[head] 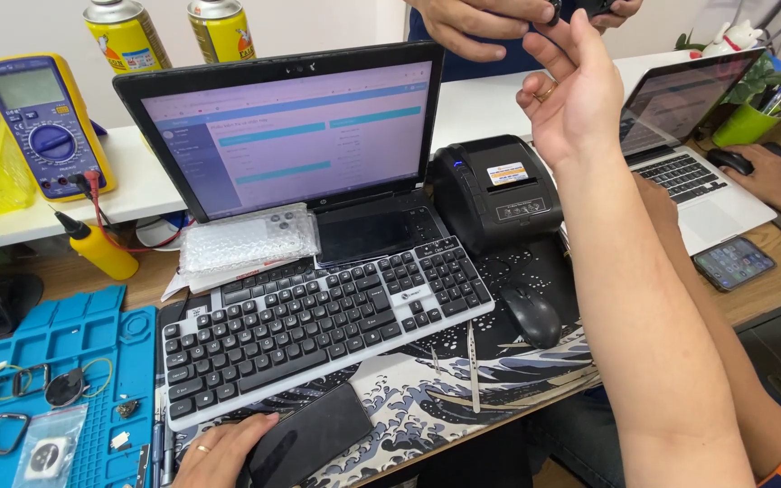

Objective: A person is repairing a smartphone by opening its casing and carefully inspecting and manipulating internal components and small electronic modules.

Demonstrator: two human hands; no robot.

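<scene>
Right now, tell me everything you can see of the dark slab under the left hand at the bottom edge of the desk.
The dark slab is a flat, thin, black rectangle with a matte, smooth-looking face, like a phone or tablet lying face down; no buttons or markings show. It lies tilted, on the wave-print desk mat, just below the keyboard, close to its front edge. The left hand rests against its near-left end. Its lower corner is cut off by the picture's edge.

The right hand [571, 86] is raised high on an outstretched bare forearm, palm turned inward, fingers [580, 32] loosely curled and pointing up, a ring on one. The left hand [219, 452] lies low, palm down, fingers bent, also ringed
</scene>
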